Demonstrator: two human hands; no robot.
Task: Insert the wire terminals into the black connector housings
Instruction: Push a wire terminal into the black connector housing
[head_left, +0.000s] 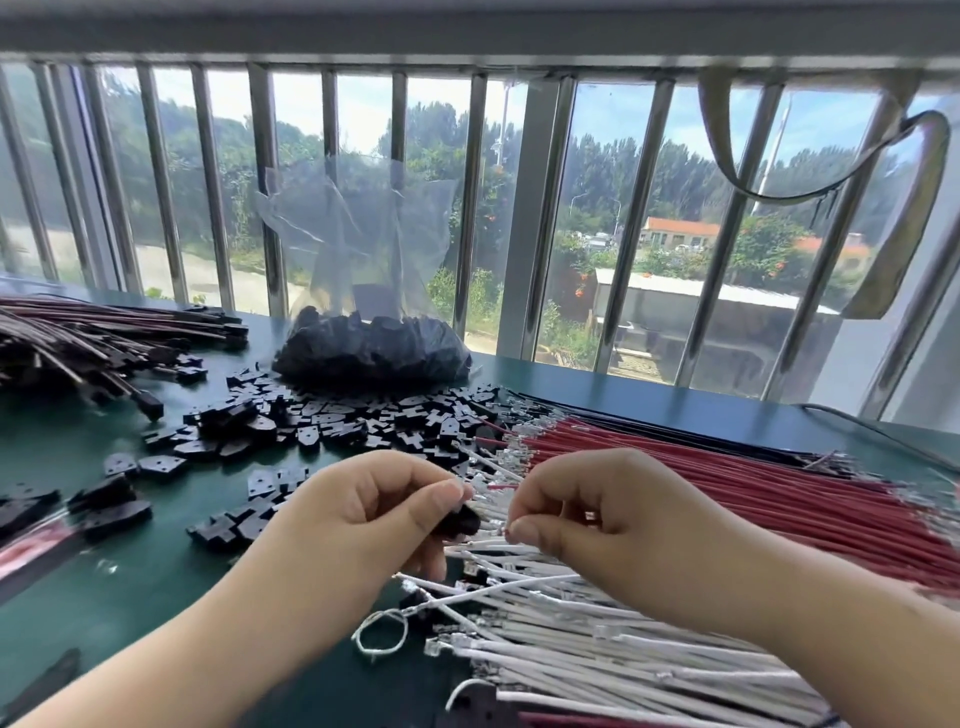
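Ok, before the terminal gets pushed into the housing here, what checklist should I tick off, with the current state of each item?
1. Black housing gripped in the left hand: ok.
2. Right hand pinching a wire end: ok, though the terminal itself is too small to make out.
3. Terminal lined up with the housing slot: cannot tell.
4. Terminal orientation: cannot tell.
5. More white wires and red wires within reach: ok.
6. Loose housings at hand on the green table: ok.

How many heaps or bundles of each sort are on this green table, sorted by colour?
Red wire bundle: 1
White wire bundle: 1
Loose black housings heap: 1
Clear bag of black housings: 1
Finished dark wired pile: 1
Total: 5
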